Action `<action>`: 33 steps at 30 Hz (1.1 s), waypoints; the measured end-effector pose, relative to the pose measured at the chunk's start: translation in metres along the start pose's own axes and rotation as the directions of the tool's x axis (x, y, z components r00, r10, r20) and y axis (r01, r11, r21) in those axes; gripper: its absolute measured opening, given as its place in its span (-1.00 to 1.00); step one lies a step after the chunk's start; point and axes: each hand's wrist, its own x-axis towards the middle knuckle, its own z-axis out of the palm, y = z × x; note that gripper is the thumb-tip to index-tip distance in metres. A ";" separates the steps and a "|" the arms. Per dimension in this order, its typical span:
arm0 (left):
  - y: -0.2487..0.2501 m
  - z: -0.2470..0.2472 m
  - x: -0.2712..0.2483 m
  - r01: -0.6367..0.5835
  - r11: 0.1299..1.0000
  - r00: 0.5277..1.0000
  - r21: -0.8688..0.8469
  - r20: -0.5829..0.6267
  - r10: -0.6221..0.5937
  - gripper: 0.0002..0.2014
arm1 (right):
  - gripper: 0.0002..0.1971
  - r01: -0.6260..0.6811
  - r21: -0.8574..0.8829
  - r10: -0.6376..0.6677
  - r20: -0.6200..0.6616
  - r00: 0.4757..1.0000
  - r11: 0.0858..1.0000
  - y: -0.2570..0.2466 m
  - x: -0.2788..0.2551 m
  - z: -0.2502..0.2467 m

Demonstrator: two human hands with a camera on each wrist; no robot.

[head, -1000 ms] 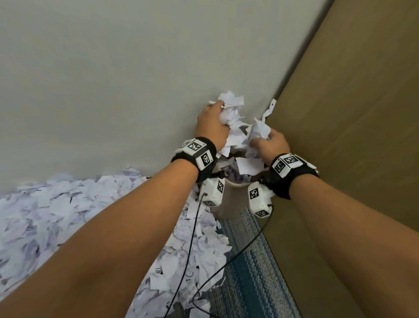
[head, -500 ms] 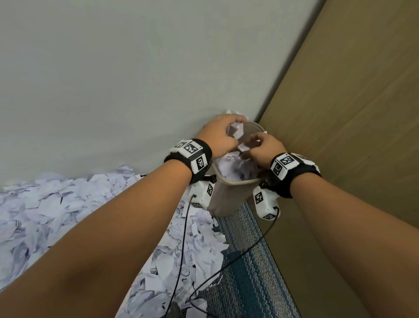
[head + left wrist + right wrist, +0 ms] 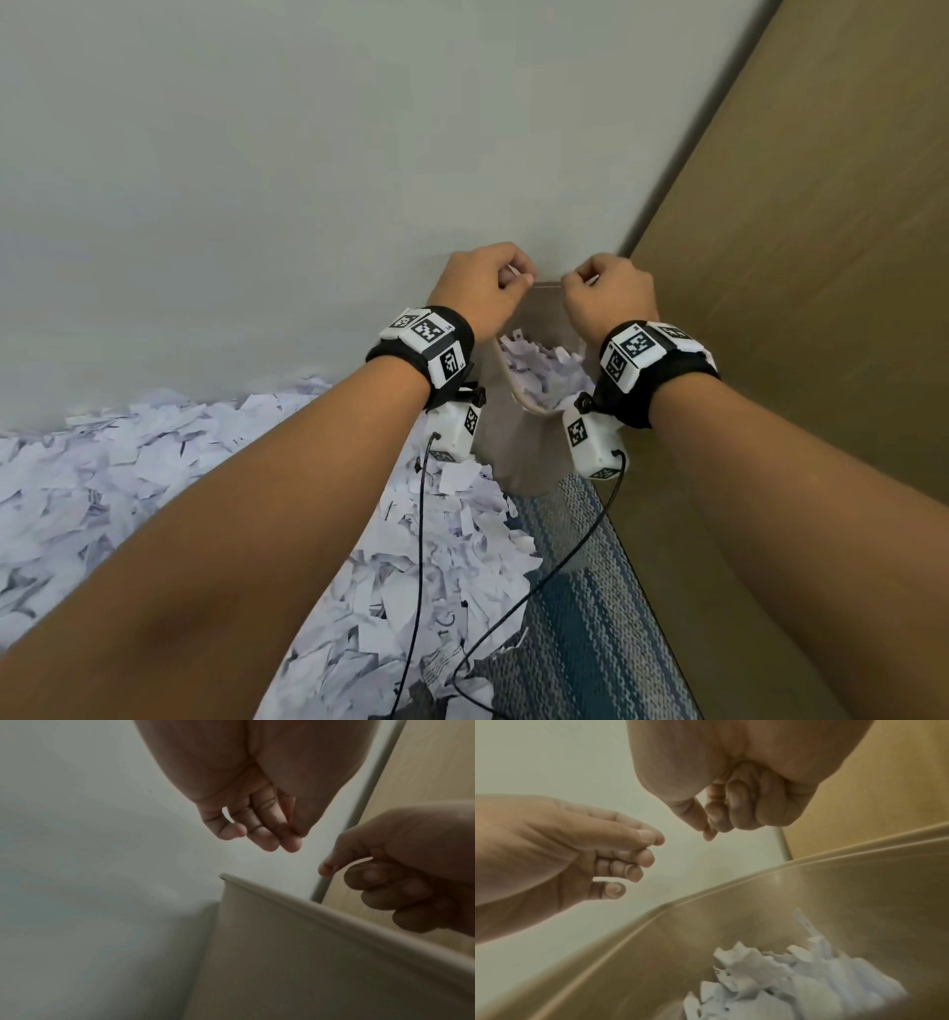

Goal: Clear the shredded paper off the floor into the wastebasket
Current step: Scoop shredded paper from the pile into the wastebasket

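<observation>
Both of my hands hover empty over the beige wastebasket (image 3: 513, 452), which stands in the corner partly filled with shredded paper (image 3: 539, 365). My left hand (image 3: 482, 288) is above the rim's left side with loosely curled fingers. My right hand (image 3: 608, 293) is above the right side, curled into a fist. In the left wrist view, the left hand (image 3: 257, 833) and right hand (image 3: 398, 882) hang above the basket's wall (image 3: 308, 953). The right wrist view shows the fist (image 3: 731, 811), the left hand (image 3: 618, 858) and paper scraps (image 3: 795, 973) inside the basket (image 3: 834, 892).
A wide heap of shredded paper (image 3: 154, 462) covers the floor at the left, up to the pale wall. A wooden panel (image 3: 796, 308) closes the right side. A blue striped rug (image 3: 580, 616) lies before the basket. Wrist-camera cables (image 3: 418, 565) hang below my arms.
A second ago both hands held a bundle of shreds over the basket. They pushed it in, let go, and have since risen empty above the rim.
</observation>
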 end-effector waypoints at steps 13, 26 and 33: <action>-0.097 -0.155 -0.075 0.273 0.922 0.961 0.275 -0.112 -0.251 -0.89 | -0.82 0.184 0.034 -0.185 0.329 0.926 0.982 -0.124 -0.048 0.096; -0.224 -0.342 -0.262 0.765 0.550 0.643 0.334 -0.366 -0.672 -0.87 | -0.71 0.536 -0.027 -0.322 0.773 0.547 0.844 -0.193 -0.138 0.235; -0.267 -0.393 -0.349 0.905 0.291 0.412 0.311 -0.467 -0.783 -0.65 | -0.19 0.630 -0.027 -0.338 0.826 0.452 0.776 -0.205 -0.188 0.294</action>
